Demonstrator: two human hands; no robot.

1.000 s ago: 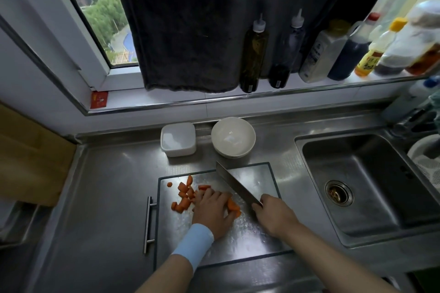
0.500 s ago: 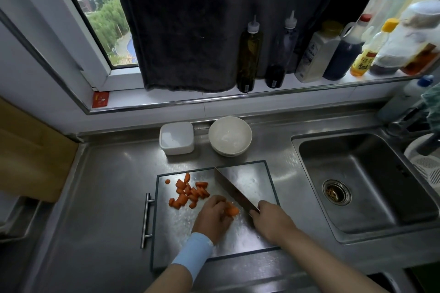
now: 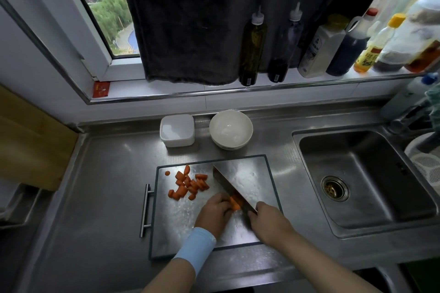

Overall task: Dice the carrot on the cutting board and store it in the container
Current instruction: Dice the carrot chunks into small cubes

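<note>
- Carrot stub (image 3: 235, 203) is recorded on the cutting board (image 3: 181, 226), near the board's middle. It is pinned at its left end by the curled fingertips of the left hand (image 3: 214, 213), which is clenched on it.
- The knife (image 3: 229, 187) is grasped by the right hand (image 3: 269, 221), with the fingers wrapped round the handle. The handle itself is hidden by the hand.
- The blade is laid diagonally, from the right hand toward the far left. Its edge is set against the right end of the carrot stub.
- Cut pieces (image 3: 188, 184) are heaped on the far-left part of the board, apart from the left hand. One small round slice (image 3: 167, 173) is noted alone near the far-left corner.
- A pale blue wristband (image 3: 196, 252) is worn on the left wrist.
- A bar handle (image 3: 145, 209) is fixed along the board's left edge.
- The container (image 3: 177, 129), white and square, is stood on the steel counter (image 3: 107, 185) beyond the board. It is near the board but not touching it.
- A white bowl (image 3: 230, 129) is placed just right of the container, and a gap is visible between them.
- The sink (image 3: 371, 200) is set into the counter to the right of the board.
- Bottles (image 3: 252, 47) are lined along the window sill, and a dark cloth (image 3: 190, 19) is hung before the window.
</note>
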